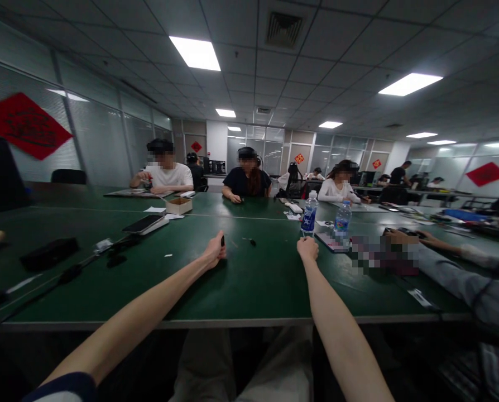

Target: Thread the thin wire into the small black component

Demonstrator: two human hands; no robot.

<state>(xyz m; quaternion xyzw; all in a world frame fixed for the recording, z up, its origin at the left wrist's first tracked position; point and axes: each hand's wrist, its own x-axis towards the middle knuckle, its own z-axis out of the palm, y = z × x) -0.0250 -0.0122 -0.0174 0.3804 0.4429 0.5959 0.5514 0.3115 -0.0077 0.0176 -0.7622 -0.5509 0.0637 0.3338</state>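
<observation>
My left hand (216, 249) rests on the green table (258, 279), its fingers curled around a small dark object (222, 240) that shows at the thumb side. What that object is cannot be made out. Farther right, my right hand (307, 248) is closed just in front of a bottle with a blue label (309, 212); a thin bit of something shows above its fingers, too small to name. Between the hands lies a small black item (253, 242) with a thin light end.
Right of my right hand are a second bottle (342, 218), a flat notebook (332, 242) and a neighbour's hands and sleeves. On the left lie a phone (142, 224), an open box (178, 206), a black case (49, 253) and cables. Several people sit across the table.
</observation>
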